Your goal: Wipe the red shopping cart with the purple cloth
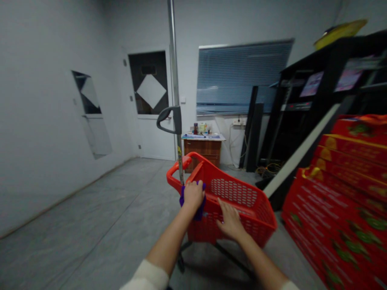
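Left hand (193,195) has its fingers clamped around a purple cloth (199,212) at the near rim of a red plastic shopping cart basket (242,205), while the right hand (231,220) sits flat, fingers spread and empty, kinda steadying it.

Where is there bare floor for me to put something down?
The biggest bare patch is the grey floor to the left of the red cart, reaching to the wall. A narrower strip lies ahead of the cart, before the wooden cabinet. The right side is crowded: red boxes stand close beside the cart, with black shelves behind them.
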{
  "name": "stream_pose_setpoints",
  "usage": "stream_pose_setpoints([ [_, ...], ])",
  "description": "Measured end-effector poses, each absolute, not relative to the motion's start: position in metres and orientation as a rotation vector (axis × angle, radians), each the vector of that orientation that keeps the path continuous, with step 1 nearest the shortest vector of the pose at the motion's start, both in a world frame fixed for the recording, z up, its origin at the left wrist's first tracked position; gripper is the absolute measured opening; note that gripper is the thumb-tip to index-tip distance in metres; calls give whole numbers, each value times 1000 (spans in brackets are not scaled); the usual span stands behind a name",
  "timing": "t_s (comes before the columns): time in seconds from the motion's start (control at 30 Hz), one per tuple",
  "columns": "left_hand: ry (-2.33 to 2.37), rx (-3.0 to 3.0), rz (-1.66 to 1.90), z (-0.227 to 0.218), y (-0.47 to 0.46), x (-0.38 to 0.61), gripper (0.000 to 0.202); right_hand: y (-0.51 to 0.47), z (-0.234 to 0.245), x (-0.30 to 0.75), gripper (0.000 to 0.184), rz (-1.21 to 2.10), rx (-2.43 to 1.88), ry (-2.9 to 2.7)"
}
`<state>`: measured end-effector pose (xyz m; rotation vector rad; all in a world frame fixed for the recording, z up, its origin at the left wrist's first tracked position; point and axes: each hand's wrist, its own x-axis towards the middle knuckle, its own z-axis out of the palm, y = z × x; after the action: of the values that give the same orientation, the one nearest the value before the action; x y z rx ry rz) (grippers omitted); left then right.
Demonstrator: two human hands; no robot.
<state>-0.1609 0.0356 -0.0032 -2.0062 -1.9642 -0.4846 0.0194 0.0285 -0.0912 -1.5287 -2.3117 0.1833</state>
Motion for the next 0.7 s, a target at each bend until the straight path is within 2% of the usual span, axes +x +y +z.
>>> stream_pose_setpoints([
  [0.2,-1950,-2006,-518,-18,35,-147,28,27,-95,13,81,92,-1556,-2270],
  [0.3,-1899,-2134,-450,-17,38,-140,30,28,-90,21,67,110,-1521,-2289],
  [0.43,-1972,-2008,-449,-3,38,-155,26,32,-87,39,52,86,-1563,-2244],
  [0.7,-1927,-2093,-516,-32,33,-121,31,33,-86,30,49,70,-1700,-2081],
])
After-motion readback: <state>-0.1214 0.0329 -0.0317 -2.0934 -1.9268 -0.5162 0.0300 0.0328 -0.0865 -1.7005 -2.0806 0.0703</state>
